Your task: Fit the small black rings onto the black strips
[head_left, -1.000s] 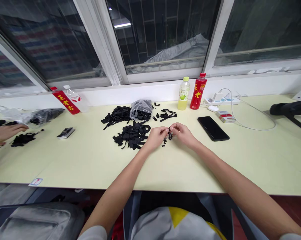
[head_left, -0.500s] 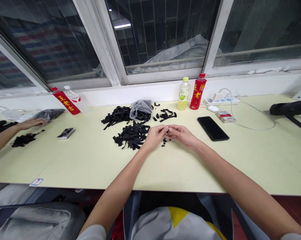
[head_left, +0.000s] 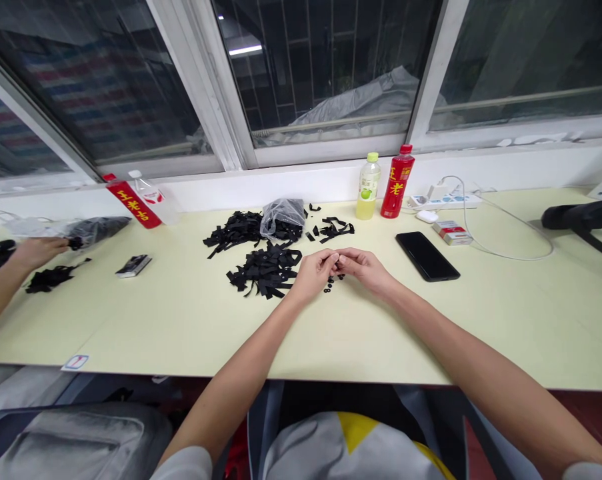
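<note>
My left hand (head_left: 317,272) and my right hand (head_left: 363,267) meet fingertip to fingertip above the pale yellow table (head_left: 331,333), both pinched on a tiny black piece I cannot make out. A few small black rings (head_left: 329,287) lie on the table just under the fingers. To the left of my left hand lies a heap of black strips (head_left: 265,270). Behind it are a larger black heap (head_left: 233,231) and a clear plastic bag (head_left: 283,218) holding more strips.
A black phone (head_left: 427,255), a small red-and-white box (head_left: 451,233), a power strip with white cable (head_left: 445,199), a green drink bottle (head_left: 367,187) and a red bottle (head_left: 397,182) stand right of my hands. At far left another person's hand (head_left: 33,252) reaches among black strips.
My right hand has closed in onto my left, so the fingertips now touch. The other person's hand at the left moved toward the bag, then drew back a little.
</note>
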`<state>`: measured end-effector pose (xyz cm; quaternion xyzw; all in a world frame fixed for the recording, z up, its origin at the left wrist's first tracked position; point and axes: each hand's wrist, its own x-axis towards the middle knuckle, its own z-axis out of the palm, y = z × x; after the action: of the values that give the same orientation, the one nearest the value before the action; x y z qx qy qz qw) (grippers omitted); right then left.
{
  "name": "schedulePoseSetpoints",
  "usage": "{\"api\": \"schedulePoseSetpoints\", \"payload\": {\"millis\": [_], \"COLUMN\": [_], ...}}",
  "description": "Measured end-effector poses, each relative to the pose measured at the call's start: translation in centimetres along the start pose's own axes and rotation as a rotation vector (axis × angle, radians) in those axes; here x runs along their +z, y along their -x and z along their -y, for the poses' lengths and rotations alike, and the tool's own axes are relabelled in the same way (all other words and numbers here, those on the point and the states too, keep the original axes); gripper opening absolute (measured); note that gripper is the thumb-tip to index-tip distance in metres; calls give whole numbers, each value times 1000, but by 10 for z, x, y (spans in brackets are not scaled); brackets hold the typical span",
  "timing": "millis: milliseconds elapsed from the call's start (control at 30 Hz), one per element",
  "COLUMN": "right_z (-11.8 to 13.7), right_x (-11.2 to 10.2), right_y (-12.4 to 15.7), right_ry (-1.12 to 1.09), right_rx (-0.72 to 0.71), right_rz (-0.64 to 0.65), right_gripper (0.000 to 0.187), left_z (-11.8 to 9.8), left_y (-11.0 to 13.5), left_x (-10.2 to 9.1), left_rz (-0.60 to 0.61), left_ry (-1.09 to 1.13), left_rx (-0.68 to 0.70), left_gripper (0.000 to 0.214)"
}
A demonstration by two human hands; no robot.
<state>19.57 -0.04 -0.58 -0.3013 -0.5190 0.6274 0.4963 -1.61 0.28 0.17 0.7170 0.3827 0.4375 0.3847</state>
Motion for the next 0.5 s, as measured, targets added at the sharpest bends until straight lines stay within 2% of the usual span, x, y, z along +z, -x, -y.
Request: {"api": "schedulePoseSetpoints", "payload": {"millis": [267, 500], "right_z": [9, 14], "right_x": [2, 1], "right_y": [2, 4], "right_ry": [27, 50], "right_rx": [-4, 29], "right_rz": [8, -24], "right_gripper": [78, 72], "left_z": [3, -2], "left_y": [-9, -10], "left_x": [-3, -3], "left_rz": [23, 19], "left_ry": [77, 72], "left_rx": [26, 9], "left_gripper": [72, 68]}}
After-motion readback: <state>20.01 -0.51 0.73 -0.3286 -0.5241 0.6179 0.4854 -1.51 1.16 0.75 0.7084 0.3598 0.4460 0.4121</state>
